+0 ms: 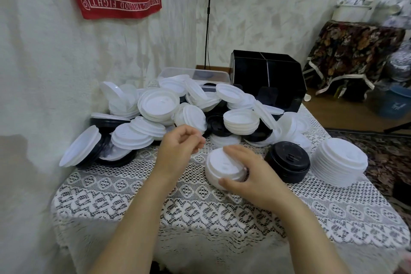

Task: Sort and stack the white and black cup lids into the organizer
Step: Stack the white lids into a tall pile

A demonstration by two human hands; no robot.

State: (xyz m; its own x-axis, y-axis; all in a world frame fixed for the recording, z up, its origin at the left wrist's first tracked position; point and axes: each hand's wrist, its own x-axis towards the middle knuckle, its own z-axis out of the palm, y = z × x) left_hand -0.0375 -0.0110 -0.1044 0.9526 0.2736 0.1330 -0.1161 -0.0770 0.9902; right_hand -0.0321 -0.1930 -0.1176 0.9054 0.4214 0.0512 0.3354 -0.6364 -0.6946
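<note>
A loose heap of white and black cup lids (160, 109) covers the back of the lace-covered table (133, 191). My right hand (249, 176) grips a short stack of white lids (220, 167) at the table's middle, fingers on top and thumb at its near side. My left hand (178, 149) hovers just left of that stack with fingers loosely curled, holding nothing. To the right stand a stack of black lids (288, 162) and a taller stack of white lids (340, 162). The black organizer (269, 73) stands at the back right of the table.
A clear plastic box (193, 74) lies behind the heap, next to the organizer. The wall runs close along the table's left side. Right of the table are a cloth-draped piece of furniture (351, 55), a blue bucket (393, 102) and a patterned rug.
</note>
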